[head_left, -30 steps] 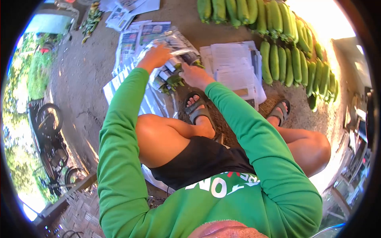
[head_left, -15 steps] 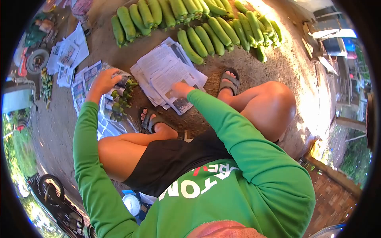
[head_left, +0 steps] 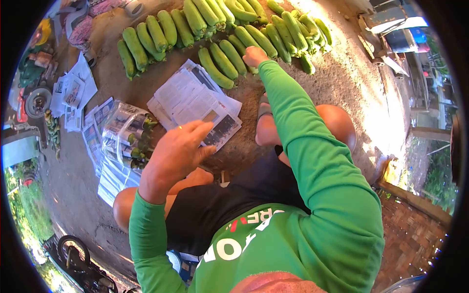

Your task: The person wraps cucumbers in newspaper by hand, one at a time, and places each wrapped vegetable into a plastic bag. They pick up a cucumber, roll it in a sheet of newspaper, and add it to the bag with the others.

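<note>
My right hand point(head_left: 255, 57) reaches forward to the front row of long green gourds point(head_left: 222, 61). Its fingers are curled on one of these gourds, whose middle they partly hide. Over my left leg is my left hand point(head_left: 178, 149), empty, with a ring on it and the thumb apart from the fingers. Just left of that hand lies a clear plastic bag point(head_left: 119, 129) packed with newspaper-wrapped gourds, their green stem ends facing right. A stack of newspaper sheets point(head_left: 188, 97) sits on the ground between my two hands.
More gourds point(head_left: 168, 29) lie in a back row. Loose newspapers point(head_left: 73, 93), a wheel-like round object point(head_left: 38, 102) and a motorcycle point(head_left: 80, 259) are on the left. A wooden beam point(head_left: 415, 205) edges the woven mat point(head_left: 405, 239) at lower right.
My left hand has let go of the plastic bag and drawn back to the right. My right hand has left the newspaper stack and moved forward onto a gourd. The view has shifted slightly.
</note>
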The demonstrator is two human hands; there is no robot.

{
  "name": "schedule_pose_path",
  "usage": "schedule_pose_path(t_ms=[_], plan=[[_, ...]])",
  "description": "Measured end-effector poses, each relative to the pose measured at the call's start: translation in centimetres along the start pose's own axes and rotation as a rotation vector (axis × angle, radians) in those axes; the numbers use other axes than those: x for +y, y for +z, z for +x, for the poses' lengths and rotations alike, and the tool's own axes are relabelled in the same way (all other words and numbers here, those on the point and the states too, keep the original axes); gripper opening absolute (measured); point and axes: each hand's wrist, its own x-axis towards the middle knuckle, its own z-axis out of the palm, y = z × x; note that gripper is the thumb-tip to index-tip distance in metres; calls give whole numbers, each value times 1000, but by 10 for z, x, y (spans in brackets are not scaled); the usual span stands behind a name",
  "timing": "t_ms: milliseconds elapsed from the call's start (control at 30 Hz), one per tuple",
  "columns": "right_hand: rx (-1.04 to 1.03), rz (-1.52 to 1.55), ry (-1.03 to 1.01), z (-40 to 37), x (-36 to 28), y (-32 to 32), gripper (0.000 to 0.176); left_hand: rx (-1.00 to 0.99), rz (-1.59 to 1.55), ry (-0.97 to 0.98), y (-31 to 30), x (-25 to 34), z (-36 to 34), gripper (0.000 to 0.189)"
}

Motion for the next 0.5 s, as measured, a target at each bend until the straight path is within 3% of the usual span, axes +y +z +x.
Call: schedule_pose_path(t_ms=[133,367,500], plan=[[162,-17,28,13,33,-23,37,-154,157,-123,11,-24,12,47],[302,31,34,37,60,-49,32,-60,149,-11,4,-38,32,47],[172,-42,79,59,65,-67,29,-31,160,7,4,-41,37,37]])
